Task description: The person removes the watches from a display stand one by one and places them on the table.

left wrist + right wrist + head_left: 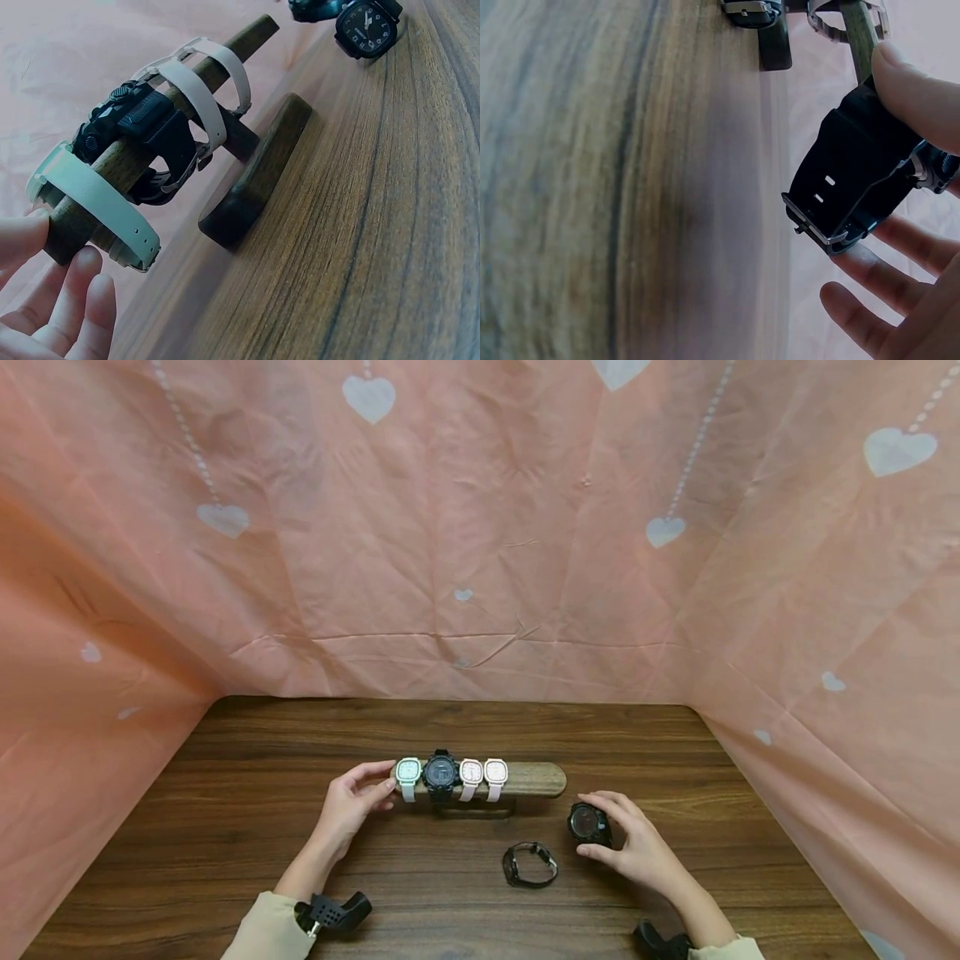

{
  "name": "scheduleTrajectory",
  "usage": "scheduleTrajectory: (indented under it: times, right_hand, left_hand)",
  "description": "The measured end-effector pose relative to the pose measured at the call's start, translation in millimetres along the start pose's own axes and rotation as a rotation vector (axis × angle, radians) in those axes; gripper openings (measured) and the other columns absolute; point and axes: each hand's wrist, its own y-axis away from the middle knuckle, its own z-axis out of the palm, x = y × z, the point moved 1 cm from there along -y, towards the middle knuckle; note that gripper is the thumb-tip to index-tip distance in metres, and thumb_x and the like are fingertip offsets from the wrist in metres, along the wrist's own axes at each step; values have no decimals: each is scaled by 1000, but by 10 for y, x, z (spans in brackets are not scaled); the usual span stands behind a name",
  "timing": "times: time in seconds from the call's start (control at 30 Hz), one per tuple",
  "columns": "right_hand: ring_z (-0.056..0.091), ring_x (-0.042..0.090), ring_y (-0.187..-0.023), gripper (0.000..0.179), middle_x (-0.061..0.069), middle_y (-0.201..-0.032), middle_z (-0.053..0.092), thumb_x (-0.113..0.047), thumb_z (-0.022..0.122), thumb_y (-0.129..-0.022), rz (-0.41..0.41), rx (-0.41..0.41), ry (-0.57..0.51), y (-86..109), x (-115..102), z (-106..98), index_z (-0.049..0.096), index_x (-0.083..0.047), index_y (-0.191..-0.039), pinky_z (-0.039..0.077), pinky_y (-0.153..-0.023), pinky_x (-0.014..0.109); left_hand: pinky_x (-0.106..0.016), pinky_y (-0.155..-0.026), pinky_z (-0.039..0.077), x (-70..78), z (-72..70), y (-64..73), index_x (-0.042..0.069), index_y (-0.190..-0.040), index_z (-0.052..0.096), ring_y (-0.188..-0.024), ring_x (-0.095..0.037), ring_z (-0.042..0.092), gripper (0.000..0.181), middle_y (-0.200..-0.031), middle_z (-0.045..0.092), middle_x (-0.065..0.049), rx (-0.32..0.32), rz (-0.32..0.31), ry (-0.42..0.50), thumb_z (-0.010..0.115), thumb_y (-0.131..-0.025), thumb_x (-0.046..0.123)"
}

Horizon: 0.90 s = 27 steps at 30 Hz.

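Sleeve [262, 931]: pale cloth at the left wrist, nearest the head camera and lying close to the table [420, 910]; it could catch on something low if the arm swept sideways.

Left hand [348, 806]: thumb and fingers pinch the near end of the wooden stand [536, 779], beside the green watch [408, 771]. A downward push here could tip the stand, since this end overhangs its foot.

Right hand [637, 843]: well apart from the left, thumb and fingers gripping a black watch [588, 823] just beyond the bar's bare right end. With the lower fingers only lightly against it, the watch could twist or slip.

Strap: on the held watch it forms a loop with the buckle at its lower edge; the buckle might snag or scratch wood if it knocked the bar.

Bar: the green watch, a bulky black watch [440, 771] and two pink watches [471, 772] crowd its left part. That lopsided weight could make it rock, and a jolt might slide the loops together.

Loose watch [366, 30]: on the table between the hands, nearer the right; a low-passing wrist could knock it.
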Motion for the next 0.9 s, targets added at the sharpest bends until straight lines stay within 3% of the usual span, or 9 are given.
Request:
scheduleTrajectory:
  times: [0.2, 0.9]
  right_hand:
    - [50, 31, -110, 65, 5, -123, 50, -28, 81, -71, -55, 3, 26, 29, 1, 24, 54, -19, -129, 46, -81, 56]
    - [50, 21, -110, 66, -5, -122, 52, -40, 81, -66, -47, -58, 84, 117, -44, 24, 56, -26, -126, 48, -82, 49]
  left_hand:
    - [-36, -68, 56, 9, 1, 15, -2, -117, 60, -76, -26, 65, 36, -102, 64, -16, 8, -9, -5, 69, -83, 7]
    - [-35, -67, 56, -8, 4, 16, -2, -117, 60, -75, -25, 65, 36, -95, 66, -14, 8, -10, 3, 70, -83, 8]
